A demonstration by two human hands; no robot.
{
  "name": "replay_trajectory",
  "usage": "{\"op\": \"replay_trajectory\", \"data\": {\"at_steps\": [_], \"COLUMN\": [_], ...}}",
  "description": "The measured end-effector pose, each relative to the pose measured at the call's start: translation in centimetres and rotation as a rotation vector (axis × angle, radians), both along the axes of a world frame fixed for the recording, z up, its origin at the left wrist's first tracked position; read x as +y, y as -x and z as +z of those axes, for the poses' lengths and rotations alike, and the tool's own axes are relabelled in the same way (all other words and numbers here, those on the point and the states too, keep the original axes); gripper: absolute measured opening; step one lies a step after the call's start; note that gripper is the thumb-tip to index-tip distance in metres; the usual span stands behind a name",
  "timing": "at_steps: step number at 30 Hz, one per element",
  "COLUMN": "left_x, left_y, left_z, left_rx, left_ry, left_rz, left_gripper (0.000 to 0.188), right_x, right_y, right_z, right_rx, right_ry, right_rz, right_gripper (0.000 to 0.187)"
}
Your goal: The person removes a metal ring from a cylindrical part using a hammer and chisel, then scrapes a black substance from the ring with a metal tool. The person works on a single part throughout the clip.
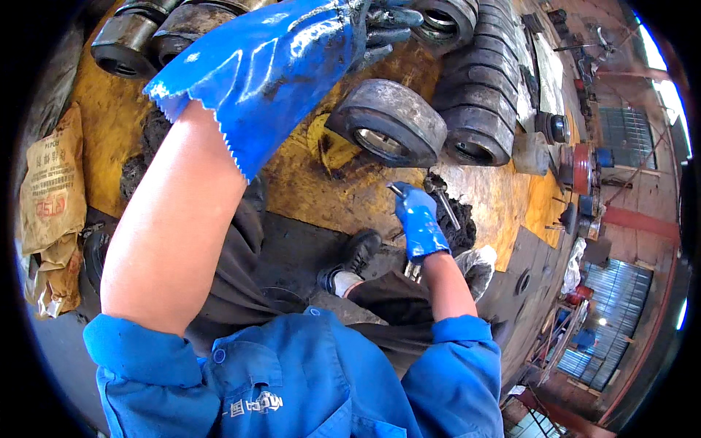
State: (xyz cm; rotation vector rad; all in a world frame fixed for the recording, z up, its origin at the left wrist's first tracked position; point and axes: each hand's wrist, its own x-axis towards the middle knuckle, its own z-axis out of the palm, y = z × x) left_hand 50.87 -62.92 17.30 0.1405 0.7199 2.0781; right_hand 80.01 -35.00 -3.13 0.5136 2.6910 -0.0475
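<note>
My left hand [321,44], in a long blue rubber glove, reaches across the top of the view. Its grease-blackened fingers are stretched out near a dark metal ring part [444,22], and I cannot tell if they touch it. Lower down, my right hand [420,215], also blue-gloved, is closed around a slim metal tool [395,190] whose tip pokes out. Just beyond it, a thick, worn steel ring [391,120] lies tilted on the greasy yellow surface [314,197]. A metal tool with a straight shank [447,204] rests beside my right hand on a dark clump of grease [461,226].
A row of dark steel rollers [478,102] lies to the right. More rollers [124,44] stand at the far left. A brown paper sack [52,182] is at the left edge. My shoe [361,252] is below the yellow surface. Red and dark parts [579,168] stand farther right.
</note>
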Motion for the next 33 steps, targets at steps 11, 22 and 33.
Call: {"op": "replay_trajectory", "data": {"at_steps": [11, 22, 33], "left_x": [-0.3, 0.3, 1.1], "left_y": [0.0, 0.7, 0.0], "left_z": [-0.4, -0.5, -0.7], "left_rx": [-0.006, -0.010, -0.023], "left_ry": [0.065, 0.104, 0.049], "left_rz": [0.019, 0.000, 0.004], "left_gripper": [0.048, 0.049, 0.048], "right_x": [-5.7, -11.0, -8.3], "right_y": [7.5, -0.7, -8.6], "right_z": [-7.9, -3.2, -4.0], "right_rx": [-0.246, -0.255, 0.347], "right_ry": [0.005, 0.059, 1.301], "right_rz": [-0.093, 0.389, -1.174], "right_gripper": [0.043, 0.035, 0.031]}}
